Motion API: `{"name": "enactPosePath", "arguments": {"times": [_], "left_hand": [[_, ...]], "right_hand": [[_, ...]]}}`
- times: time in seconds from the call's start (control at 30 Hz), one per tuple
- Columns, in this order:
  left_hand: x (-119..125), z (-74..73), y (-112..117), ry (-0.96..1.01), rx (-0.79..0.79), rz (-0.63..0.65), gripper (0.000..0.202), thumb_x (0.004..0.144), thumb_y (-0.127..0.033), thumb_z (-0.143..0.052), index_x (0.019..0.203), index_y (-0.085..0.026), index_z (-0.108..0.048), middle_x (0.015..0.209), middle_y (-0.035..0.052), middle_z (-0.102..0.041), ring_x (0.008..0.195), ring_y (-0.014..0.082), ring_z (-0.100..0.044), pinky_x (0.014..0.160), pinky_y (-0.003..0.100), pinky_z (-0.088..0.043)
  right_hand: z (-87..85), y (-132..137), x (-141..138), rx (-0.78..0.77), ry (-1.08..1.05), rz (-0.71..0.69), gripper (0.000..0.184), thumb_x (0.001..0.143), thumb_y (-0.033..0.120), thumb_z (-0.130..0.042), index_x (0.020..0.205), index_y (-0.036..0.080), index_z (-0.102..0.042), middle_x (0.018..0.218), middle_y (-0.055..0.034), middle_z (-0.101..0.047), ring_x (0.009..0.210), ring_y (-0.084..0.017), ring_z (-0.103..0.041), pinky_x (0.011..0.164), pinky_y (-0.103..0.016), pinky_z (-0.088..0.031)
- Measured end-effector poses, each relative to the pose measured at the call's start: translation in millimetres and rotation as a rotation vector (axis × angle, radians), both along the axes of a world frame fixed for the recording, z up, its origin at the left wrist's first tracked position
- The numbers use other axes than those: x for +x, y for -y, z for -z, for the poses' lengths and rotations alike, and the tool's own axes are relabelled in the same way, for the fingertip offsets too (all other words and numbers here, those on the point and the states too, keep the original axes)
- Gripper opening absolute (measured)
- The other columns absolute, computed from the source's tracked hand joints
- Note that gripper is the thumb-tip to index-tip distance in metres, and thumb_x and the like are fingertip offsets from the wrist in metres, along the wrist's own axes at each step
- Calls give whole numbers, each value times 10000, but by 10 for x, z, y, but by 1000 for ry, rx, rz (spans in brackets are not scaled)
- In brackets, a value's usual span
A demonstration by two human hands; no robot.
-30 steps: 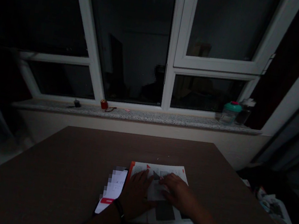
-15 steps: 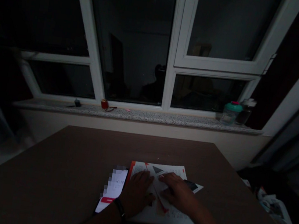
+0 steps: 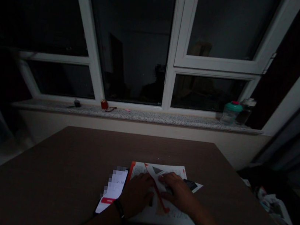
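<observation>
A sheet of printed paper with a folded, pointed shape [image 3: 157, 197] lies on a larger printed page or booklet [image 3: 178, 171] with an orange left edge. A red edge runs slantwise down the folded paper between my hands. My left hand [image 3: 138, 193] rests on its left part, thumb apart from the bent fingers. My right hand [image 3: 179, 193] lies across the right part, fingers stretched toward the fold and thumb lower down. A dark, white-tipped corner [image 3: 194, 185] sticks out beyond my right hand. Both palms hide much of the paper.
A phone [image 3: 113, 187] with a lit screen lies left of the booklet on the brown table [image 3: 76, 161]. On the stone windowsill [image 3: 149, 117] stand a small red object [image 3: 104, 104], a dark little bottle [image 3: 77, 103] and a teal-lidded bottle [image 3: 230, 112].
My left fingers have drawn back slightly and bent more. The right hand has shifted a little on the paper. The red slanting edge between the hands shows more fully now.
</observation>
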State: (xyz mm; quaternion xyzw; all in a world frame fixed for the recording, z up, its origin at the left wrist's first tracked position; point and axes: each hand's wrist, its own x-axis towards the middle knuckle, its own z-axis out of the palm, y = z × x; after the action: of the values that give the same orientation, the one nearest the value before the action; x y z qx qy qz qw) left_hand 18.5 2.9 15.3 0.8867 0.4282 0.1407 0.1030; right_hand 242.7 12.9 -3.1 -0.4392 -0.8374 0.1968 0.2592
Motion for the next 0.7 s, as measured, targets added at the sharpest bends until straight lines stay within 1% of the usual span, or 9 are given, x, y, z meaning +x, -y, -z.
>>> {"name": "enactPosePath", "arguments": {"times": [0.13, 0.27, 0.4, 0.6, 0.7], "left_hand": [[-6, -33, 0, -16, -14, 6, 300, 876, -153, -574, 1163, -240, -594, 1236, 38, -557, 1126, 254, -487, 971, 385, -401], [-12, -79, 3, -50, -19, -1, 339, 887, -169, -574, 1210, -273, -594, 1237, 35, -555, 1136, 266, -486, 966, 403, -403], [-15, -112, 4, -87, -42, -12, 324, 903, -213, -589, 1219, -283, -606, 1239, 41, -556, 1136, 276, -489, 954, 405, -412], [-32, -95, -5, -89, -44, -10, 296, 913, -241, -610, 1208, -270, -615, 1245, 47, -558, 1134, 276, -491, 951, 401, -412], [-36, -75, -11, -92, -30, -9, 272, 923, -251, -596, 1193, -273, -626, 1246, 47, -561, 1128, 281, -494, 942, 405, -413]], "right_hand": [[-19, 5, 5, 9, -4, -18, 436, 803, 235, -733, 1222, 258, -613, 1197, -65, -650, 1117, -260, -540, 954, -390, -418], [-56, 19, 21, -5, 38, -27, 466, 770, 223, -750, 1216, 249, -618, 1201, -71, -646, 1132, -274, -532, 966, -402, -418], [-84, 44, 21, -14, 53, -25, 481, 765, 255, -758, 1225, 260, -621, 1210, -78, -637, 1135, -280, -531, 968, -401, -420], [-104, 55, 18, -24, 96, -24, 581, 705, 323, -821, 1239, 232, -613, 1239, -90, -625, 1152, -296, -515, 981, -409, -408], [-135, 58, 19, -35, 112, -36, 589, 701, 342, -822, 1238, 221, -613, 1233, -91, -626, 1146, -294, -514, 979, -401, -406]]}}
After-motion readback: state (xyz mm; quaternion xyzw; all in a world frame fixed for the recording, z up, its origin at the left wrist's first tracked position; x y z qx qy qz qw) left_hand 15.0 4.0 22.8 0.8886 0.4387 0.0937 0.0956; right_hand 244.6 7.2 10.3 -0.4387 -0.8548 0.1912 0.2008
